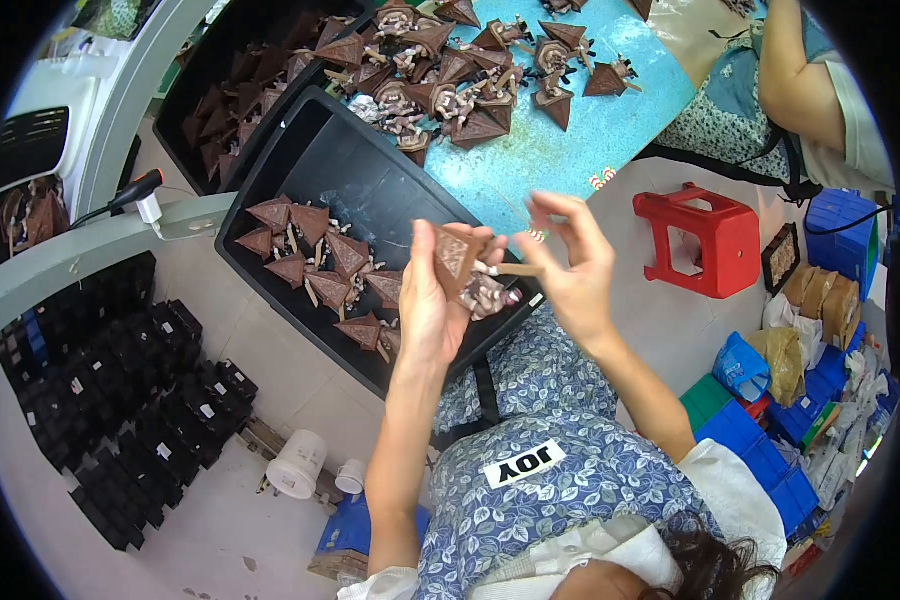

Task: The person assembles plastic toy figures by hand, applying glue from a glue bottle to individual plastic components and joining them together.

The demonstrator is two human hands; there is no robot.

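Brown pointed figurine being held over the black tray, near its corner by the lap.
The piece is being judged light and stiff, little prone to slipping; its thin stick and small pale figures are being rated fragile, so hold is best being taken at the broad brown body. That body is being clasped in the left grip, narrowed to its width. The right grip is being held with fingers spread by the stick's end; contact cannot be told.

The figurine's underside is hidden; a co-worker is cut off.
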